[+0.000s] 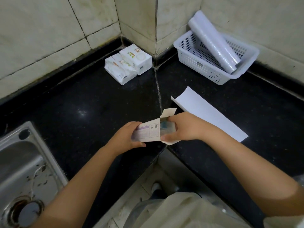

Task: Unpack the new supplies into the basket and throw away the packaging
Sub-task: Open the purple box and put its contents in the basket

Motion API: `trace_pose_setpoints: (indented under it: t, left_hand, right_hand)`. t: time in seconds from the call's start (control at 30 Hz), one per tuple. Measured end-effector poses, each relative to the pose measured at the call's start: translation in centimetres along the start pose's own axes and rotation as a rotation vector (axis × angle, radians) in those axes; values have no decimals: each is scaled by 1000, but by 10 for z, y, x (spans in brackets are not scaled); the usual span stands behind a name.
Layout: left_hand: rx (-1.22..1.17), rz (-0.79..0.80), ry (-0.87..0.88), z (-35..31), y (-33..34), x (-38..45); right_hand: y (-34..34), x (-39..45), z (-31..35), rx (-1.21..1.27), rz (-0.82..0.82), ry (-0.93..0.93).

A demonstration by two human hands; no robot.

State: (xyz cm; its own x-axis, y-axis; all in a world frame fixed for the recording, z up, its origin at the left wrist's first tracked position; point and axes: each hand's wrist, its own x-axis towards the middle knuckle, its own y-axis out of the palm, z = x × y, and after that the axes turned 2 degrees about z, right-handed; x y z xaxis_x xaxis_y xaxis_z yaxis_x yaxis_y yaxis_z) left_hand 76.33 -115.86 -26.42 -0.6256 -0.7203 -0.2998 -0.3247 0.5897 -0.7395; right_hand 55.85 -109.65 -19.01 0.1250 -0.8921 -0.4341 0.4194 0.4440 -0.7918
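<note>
Inside carton [148,131], half-hidden blue packet [165,126].

Head camera looks steeply down, close over the black corner counter [82,102].

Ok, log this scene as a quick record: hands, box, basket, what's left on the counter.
left hand: grips closed end of small carton
right hand: fingers at the carton's open end, on the item inside
basket: white, holds a wrapped roll leaning out
counter: two tissue packs, white paper strip
sink: at left
</note>
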Motion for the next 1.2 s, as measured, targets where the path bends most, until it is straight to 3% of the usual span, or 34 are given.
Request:
trace_pose_setpoints:
  t: [0.23,0.5,0.73,1.07,1.2]
  left_hand:
    - [22,43,2,-7,-4,4]
    - [48,49,27,-15,-4,6]
    - [82,62,22,-18,-3,11]
    - [301,38,-27,0,-34,16]
    - [391,44,-20,1,-35,19]
  right_hand:
    - [3,0,-4,-35,24,37]
    - [19,4,-3,-58,-73,110]
    - [22,-5,-14,-130,-116,26]
    - [26,-33,-59,92,-150,36]
    - [34,-31,-56,352,56,18]
